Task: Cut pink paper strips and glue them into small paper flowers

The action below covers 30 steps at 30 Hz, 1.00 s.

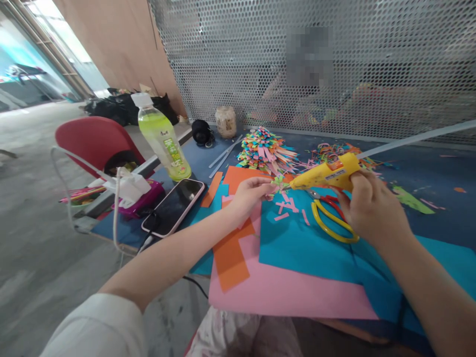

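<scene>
A yellow hot glue gun (327,173) is gripped in my right hand (372,208), a long glue stick (416,141) jutting from its back end. Its nozzle points left and meets a small green paper piece (278,183). My left hand (253,198) pinches that paper piece between thumb and fingers. Below the nozzle, several pink paper strips (286,206) lie on a blue paper sheet (297,243). Scissors (332,223) with yellow and red handles rest beside my right hand. Behind my left hand stands a cone of layered colourful paper strips (265,151).
A green drink bottle (163,139), a phone (174,207) and a tissue box (139,196) stand at the left. Pink paper (290,295) and orange paper (230,260) cover the front. Loose strips (334,151) lie before the perforated metal panel (238,44). A jar (225,122) is farther back.
</scene>
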### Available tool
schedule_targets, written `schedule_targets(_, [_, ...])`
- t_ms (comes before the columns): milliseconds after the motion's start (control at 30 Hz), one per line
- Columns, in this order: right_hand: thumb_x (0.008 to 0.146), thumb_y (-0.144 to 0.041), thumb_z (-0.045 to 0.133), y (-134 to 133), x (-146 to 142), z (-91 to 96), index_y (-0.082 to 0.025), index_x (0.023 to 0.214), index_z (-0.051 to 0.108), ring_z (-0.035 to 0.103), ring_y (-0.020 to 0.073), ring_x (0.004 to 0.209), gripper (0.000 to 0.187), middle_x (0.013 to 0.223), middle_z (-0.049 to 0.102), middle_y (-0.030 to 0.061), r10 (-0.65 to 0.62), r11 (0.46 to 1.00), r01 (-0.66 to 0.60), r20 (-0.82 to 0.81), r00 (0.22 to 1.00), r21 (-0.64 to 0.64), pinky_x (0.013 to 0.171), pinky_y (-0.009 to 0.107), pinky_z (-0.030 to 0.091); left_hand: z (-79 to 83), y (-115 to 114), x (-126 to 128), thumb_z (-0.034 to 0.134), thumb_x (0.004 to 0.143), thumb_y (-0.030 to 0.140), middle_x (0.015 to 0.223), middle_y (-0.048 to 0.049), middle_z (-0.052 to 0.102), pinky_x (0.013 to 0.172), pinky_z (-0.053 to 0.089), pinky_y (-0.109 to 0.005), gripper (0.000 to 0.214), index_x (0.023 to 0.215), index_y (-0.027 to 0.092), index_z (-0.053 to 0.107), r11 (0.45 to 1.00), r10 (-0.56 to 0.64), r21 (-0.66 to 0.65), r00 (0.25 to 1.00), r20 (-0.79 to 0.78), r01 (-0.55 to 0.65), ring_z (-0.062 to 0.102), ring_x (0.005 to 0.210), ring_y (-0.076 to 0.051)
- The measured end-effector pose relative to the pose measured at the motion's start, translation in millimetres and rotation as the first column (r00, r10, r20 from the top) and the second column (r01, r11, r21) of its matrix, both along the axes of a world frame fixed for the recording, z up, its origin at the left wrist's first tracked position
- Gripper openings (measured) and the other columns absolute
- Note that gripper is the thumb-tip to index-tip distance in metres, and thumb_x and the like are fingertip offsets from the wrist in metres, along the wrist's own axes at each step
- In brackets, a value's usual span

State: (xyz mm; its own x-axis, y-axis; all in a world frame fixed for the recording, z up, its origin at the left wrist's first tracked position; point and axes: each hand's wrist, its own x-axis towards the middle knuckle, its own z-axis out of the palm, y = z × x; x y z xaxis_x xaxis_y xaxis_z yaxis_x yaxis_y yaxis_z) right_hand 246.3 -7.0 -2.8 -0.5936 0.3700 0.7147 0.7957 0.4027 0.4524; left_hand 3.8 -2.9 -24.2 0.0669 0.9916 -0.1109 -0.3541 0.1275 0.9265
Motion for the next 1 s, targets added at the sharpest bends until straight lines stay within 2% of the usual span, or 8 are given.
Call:
schedule_targets(333, [0.082,-0.020,0.054,0.6,2.3,-0.1,-0.002,0.110,0.043,0.061,0.0342,0.090,0.036,0.101,0.059,0.0259,-0.002,1.000,0.002,0.008,1.000,0.026,0.069,0.042,0.055,-1.6,1.4,-1.3,0.078,0.056,0.023,0.067,-0.0020,0.062,0.062,0.045,-0.027,0.027,0.075,0.011,0.063,1.000,-0.011,0.004,1.000,0.022,0.011,0.057,0.056,-0.009])
schedule_targets(567, [0.085,-0.022,0.049,1.0,3.5,-0.9,-0.005,0.118,0.037,0.061,0.0332,0.095,0.039,0.102,0.059,0.0245,-0.003,1.000,0.003,-0.001,1.000,0.011,0.070,0.042,0.055,-2.6,1.3,-1.4,0.079,0.055,0.024,0.068,-0.0017,0.062,0.062,0.045,-0.027,0.030,0.076,0.011,0.062,1.000,-0.001,0.009,0.999,0.045,0.001,0.057,0.056,-0.009])
schedule_targets(1000, [0.084,-0.021,0.050,-2.5,0.6,-0.7,-0.005,0.115,0.038,0.062,0.0347,0.091,0.037,0.102,0.060,0.0267,-0.003,1.000,0.003,0.001,1.000,-0.002,0.066,0.042,0.054,-0.3,-0.2,-0.1,0.078,0.056,0.025,0.069,-0.0023,0.062,0.064,0.044,-0.027,0.028,0.076,0.011,0.064,1.000,-0.012,-0.002,1.000,-0.002,0.012,0.057,0.061,-0.010])
